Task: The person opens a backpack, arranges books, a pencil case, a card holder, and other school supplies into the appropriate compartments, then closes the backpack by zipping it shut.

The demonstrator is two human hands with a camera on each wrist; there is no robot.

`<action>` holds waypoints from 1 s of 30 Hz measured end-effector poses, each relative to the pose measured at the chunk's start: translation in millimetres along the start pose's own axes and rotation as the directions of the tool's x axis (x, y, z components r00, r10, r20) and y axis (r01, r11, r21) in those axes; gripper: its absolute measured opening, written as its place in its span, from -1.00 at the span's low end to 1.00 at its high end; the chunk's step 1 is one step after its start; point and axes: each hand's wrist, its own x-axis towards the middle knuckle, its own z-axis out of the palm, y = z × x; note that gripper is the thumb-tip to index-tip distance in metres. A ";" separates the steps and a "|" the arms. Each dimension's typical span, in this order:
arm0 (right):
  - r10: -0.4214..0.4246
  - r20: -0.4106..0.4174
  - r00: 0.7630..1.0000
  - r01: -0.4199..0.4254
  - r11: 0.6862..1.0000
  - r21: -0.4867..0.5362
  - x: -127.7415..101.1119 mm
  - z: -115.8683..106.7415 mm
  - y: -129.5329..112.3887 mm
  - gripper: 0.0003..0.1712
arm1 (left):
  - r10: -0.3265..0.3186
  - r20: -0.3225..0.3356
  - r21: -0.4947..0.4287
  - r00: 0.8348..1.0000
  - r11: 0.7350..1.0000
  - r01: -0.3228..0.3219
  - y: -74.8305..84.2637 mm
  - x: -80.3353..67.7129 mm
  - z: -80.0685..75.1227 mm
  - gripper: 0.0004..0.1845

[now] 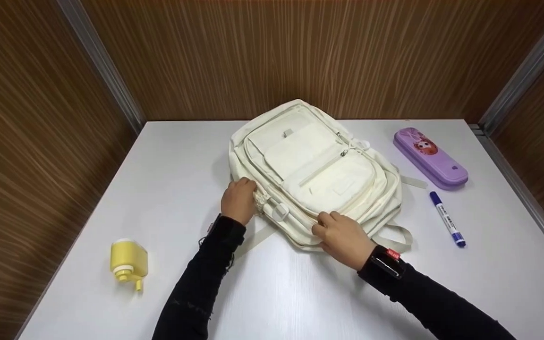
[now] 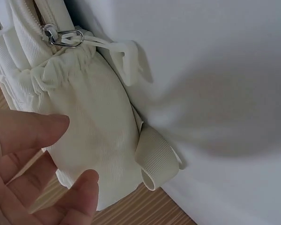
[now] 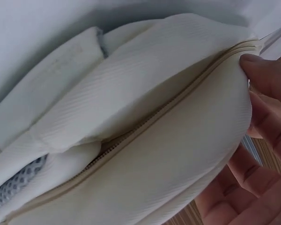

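A cream backpack (image 1: 319,165) lies tilted on the white table, its front pockets facing up. My left hand (image 1: 240,200) is at the backpack's near left side, by the gathered side pocket (image 2: 93,117). In the left wrist view, the thumb and fingers (image 2: 86,183) are parted in front of that pocket. A metal zipper pull (image 2: 65,37) with a white loop hangs above it. My right hand (image 1: 345,238) grips the near edge of the backpack, thumb (image 3: 260,70) close to the end of a partly parted zipper (image 3: 145,124). Some of its fingers are hidden behind the fabric.
To the right lie a purple pencil case (image 1: 430,158) with a cartoon picture and a blue-capped marker (image 1: 447,219). A yellow bottle-shaped item (image 1: 129,259) with a small crank is at the left. Wood-patterned panels (image 1: 276,61) enclose the table's back and sides.
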 end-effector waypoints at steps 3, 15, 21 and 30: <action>0.022 0.018 1.000 -0.022 0.999 0.026 -1.5 -1.3 2.6 -0.73 | -0.020 -0.006 0.003 1.000 1.000 0.020 0.4 -1.6 -0.8 -0.80; 0.158 0.095 0.983 -0.163 0.985 0.053 -11.9 -6.6 22.1 -0.74 | 0.008 -0.019 0.077 1.000 0.997 -0.007 10.9 -18.4 -4.1 -0.87; 0.196 0.098 0.976 -0.205 0.975 0.081 -15.4 -4.6 30.4 -0.75 | 0.077 -0.080 0.144 0.994 0.987 -0.065 14.2 -27.8 -0.3 -0.89; 0.231 0.091 0.969 -0.240 0.966 0.100 -17.6 -2.4 43.0 -0.77 | 0.101 -0.105 0.145 0.989 0.986 -0.086 23.0 -40.5 2.2 -0.89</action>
